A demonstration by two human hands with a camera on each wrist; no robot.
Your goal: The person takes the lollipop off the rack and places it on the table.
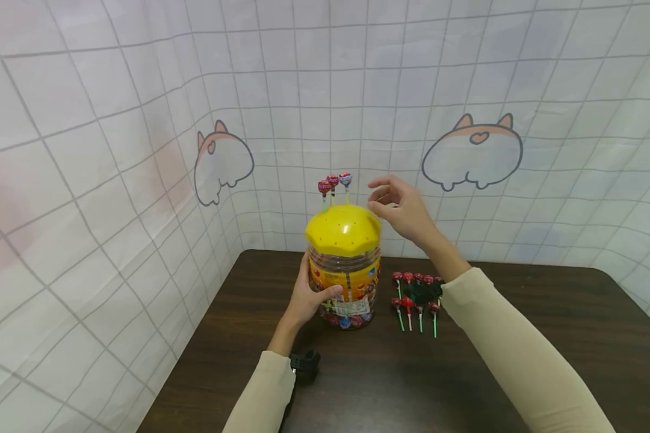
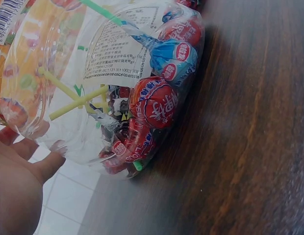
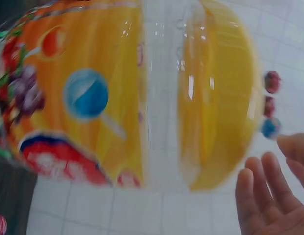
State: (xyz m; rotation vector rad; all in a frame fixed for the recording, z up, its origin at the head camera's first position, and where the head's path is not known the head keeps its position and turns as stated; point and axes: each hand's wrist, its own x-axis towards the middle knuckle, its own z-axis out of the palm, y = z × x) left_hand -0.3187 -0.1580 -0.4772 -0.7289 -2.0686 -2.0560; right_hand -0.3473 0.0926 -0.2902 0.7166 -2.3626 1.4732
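A clear plastic jar (image 1: 342, 278) with an orange label and a yellow scalloped lid (image 1: 342, 231) stands on the table. My left hand (image 1: 304, 299) grips the jar low on its left side, thumb across the front. Through the clear base in the left wrist view, wrapped lollipops (image 2: 157, 103) show inside. Three lollipops stand upright at the far side of the lid, two red and one blue (image 1: 345, 179). To their right, my right hand (image 1: 403, 207) hovers beside the lid with bent, spread fingers and holds nothing. In the right wrist view its fingers (image 3: 274, 186) are near the blue lollipop (image 3: 271, 128).
Right of the jar, several red-wrapped lollipops (image 1: 408, 302) lie in two rows on the dark wooden table (image 1: 509, 337), partly behind the right wrist's black camera (image 1: 425, 292). White grid-patterned cloth (image 1: 325, 90) hangs behind and at the left.
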